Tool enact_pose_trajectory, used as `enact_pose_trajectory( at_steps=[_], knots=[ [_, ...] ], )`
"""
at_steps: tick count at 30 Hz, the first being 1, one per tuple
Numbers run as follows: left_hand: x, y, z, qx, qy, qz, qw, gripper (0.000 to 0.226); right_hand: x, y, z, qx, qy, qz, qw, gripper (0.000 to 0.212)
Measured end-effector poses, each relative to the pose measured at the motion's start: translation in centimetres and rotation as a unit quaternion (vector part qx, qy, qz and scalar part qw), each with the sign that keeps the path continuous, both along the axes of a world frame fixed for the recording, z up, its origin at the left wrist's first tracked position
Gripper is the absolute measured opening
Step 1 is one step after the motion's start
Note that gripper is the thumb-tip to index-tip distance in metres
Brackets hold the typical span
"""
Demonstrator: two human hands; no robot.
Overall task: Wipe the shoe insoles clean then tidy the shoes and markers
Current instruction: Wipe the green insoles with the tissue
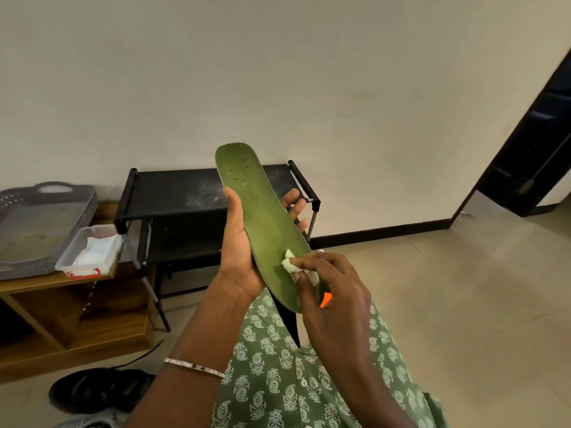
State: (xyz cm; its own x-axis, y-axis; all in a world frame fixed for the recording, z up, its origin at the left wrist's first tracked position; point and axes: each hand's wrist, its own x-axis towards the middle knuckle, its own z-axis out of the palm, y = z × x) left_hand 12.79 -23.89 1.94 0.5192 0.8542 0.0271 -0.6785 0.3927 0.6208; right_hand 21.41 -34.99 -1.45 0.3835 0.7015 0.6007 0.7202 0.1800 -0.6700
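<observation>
The left hand grasps a green insole, thumb along its near edge and fingers curled behind the far edge, their tips showing past it. The insole stands tilted, its toe end rising above the hand and its heel end dropping below it, toward the lap. A thin bracelet circles the left wrist.

The right hand sits just below and to the right of the left hand, with fingers and thumb pinching a small crumpled white wipe. The wipe is pressed against the insole's textured face near the heel end. Just under the right hand's fingers an orange tip peeks out; it may be a marker, but too little of it shows to be sure.

Behind both hands a black shoe rack stands against the wall. Well to the left of the left hand, a wooden shelf bears a grey basket and, touching it, a clear container with white sheets inside. Below the left forearm, on the floor, lies a black shoe. Far off to the right of the right hand, a dark door stands open.
</observation>
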Motion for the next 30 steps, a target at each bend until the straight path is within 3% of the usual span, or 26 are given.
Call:
enact_pose_trajectory(
  at_steps=[5, 8, 11, 15, 20, 30],
  knots=[
    [0.2, -0.5, -0.5, 0.006, 0.197, -0.004, 0.98, 0.06, 1.5, 1.7, 0.4, 0.08, -0.04, -0.084, 0.993, 0.02],
    [1.0, -1.1, -0.8, 0.022, 0.268, -0.037, 0.962, 0.041, 2.6, 2.6, 0.6, 0.101, -0.073, -0.11, 0.986, 0.02],
    [1.4, -1.3, -0.6, 0.02, 0.261, -0.05, 0.964, 0.029, 3.0, 2.8, 0.1, 0.074, -0.103, -0.127, 0.984, 0.021],
    [1.1, -1.3, -0.4, -0.002, 0.219, -0.05, 0.974, 0.032, 1.8, 2.0, -0.9, 0.027, -0.149, -0.159, 0.975, 0.018],
    [0.9, -1.5, 0.0, -0.02, 0.183, -0.039, 0.982, 0.024, -0.1, 1.4, -1.5, 0.05, -0.182, -0.092, 0.978, 0.021],
    [1.3, -1.7, -0.3, 0.053, 0.196, -0.048, 0.978, 0.03, 2.4, 3.2, 0.2, 0.058, -0.152, -0.124, 0.979, 0.017]
  ],
)
